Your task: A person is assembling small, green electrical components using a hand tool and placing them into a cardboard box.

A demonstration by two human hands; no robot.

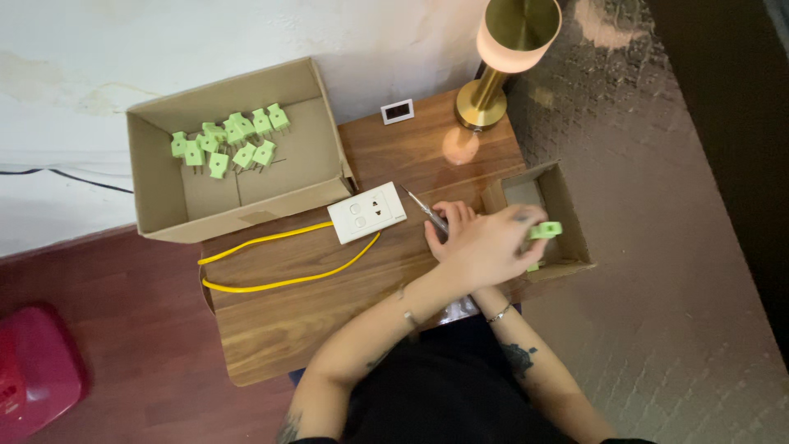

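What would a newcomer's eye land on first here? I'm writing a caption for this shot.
Probably the heap of green plugs in the open cardboard box at upper left. Next, the left hand holding one green plug over a smaller box at the table's right edge, and the white socket plate with yellow wires mid-table.

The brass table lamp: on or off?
On. The brass table lamp has a glowing shade, and a bright spot lies on the wooden table beside its base.

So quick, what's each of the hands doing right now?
Left hand: closed on a green plug over the small box.
Right hand: hidden beneath the left; cannot be told.
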